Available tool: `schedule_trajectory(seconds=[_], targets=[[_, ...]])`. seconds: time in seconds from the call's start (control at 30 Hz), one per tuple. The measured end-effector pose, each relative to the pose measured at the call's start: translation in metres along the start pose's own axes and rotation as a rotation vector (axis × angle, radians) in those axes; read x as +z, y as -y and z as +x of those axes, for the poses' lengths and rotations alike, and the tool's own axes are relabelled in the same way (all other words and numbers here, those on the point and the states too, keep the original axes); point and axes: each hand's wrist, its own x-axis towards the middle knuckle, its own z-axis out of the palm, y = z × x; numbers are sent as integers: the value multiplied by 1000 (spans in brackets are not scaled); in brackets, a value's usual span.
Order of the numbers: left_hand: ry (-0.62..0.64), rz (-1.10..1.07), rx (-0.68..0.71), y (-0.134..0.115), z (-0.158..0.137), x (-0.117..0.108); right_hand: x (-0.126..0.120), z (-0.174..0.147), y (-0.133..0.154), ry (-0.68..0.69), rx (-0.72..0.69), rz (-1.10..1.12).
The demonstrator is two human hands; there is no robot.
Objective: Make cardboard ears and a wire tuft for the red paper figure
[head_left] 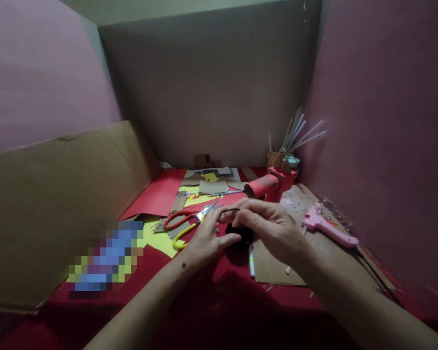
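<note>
A thin black cord (227, 211) curves between my two hands in a small arc. My right hand (277, 229) is closed, with thumb and index finger pinching one end of it. The fingers of my left hand (211, 232) bend around the other end, its thumb sticking out towards the right. Just below the fingers sits a dark black object (241, 235), partly covered by my hands; its kind is unclear. Scissors (189, 224) with one red and one yellow handle lie beside my left hand, blades pointing away.
A pink glue gun (328, 226) rests on a cardboard sheet (277, 272) at the right. Behind my hands are a red paper tube (262, 186), red paper (156, 194) and yellow scraps (160, 239). White sticks (299, 131) stand in a woven cup (275, 158). Tall panels surround the table.
</note>
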Motion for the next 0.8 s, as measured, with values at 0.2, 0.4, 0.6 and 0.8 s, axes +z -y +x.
schedule_trajectory(seconds=[0.2,0.4,0.6,0.8], targets=[[-72,-288,-131,-19,-9,-4,8,-11,-22,-2,-140,-209],[-216,-591,-207,-17,-17,-30,10,-18,-51,93,-29,-964],[-287,-759,-134,-37,-39,-52,16,-3,-83,189,114,-1189],[-315,-857,-24,-42,-56,-70,25,75,-81,-233,119,-828]])
